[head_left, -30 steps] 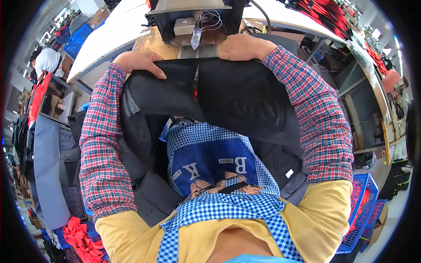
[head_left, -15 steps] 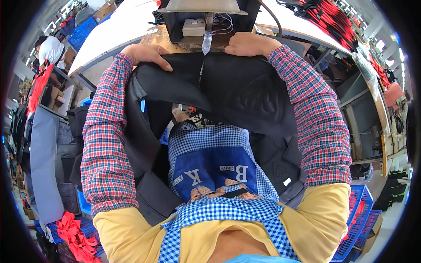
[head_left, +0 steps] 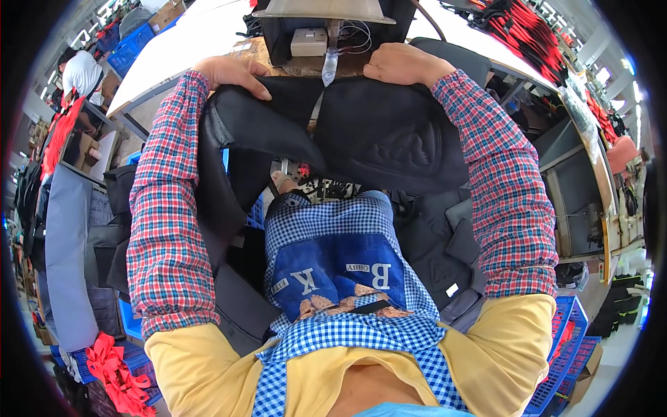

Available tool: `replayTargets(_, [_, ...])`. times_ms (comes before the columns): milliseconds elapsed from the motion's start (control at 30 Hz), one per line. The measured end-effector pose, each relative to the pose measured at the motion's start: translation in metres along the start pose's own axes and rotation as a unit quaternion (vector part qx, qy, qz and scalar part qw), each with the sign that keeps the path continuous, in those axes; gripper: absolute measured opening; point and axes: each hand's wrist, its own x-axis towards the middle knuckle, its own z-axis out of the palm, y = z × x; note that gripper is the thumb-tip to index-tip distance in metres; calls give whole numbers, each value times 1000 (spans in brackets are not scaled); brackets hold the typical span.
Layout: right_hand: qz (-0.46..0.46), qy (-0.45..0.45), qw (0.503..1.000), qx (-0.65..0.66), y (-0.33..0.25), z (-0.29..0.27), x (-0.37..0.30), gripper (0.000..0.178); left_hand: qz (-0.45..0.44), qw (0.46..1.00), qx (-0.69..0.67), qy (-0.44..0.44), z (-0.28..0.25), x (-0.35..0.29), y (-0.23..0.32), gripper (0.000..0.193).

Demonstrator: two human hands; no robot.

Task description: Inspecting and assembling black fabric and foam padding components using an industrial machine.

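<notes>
My left hand is closed over the upper edge of a smooth black fabric panel, its thumb lying on top. On the other side my right hand, fingers curled in, grips the top edge of a second black fabric panel with an embossed pattern. Between the hands the panels' edges come together at a clear pointed nozzle hanging from a machine. A narrow slit shows below that tip. Whether the panels are joined there I cannot tell. The left panel curls down beside my left forearm.
Behind the nozzle stands the machine's dark housing with a small white box and wires. White tabletops flank it. More black pieces lie by my lap. Blue crates with red straps stand low at both sides.
Both hands have risen slightly away from me, the right one also shifting a little right. The panels moved with them, and the embossed pattern shows more clearly.
</notes>
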Motion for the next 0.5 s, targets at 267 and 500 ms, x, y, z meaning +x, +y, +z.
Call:
replayTargets(267, [99,-21,995,23,5,0,2,40,22,997,68,40,-4,8,-1,63])
replayTargets(500, [282,-52,956,-70,115,2,-155,38,-90,989,4,119,-21,-82,-72,53])
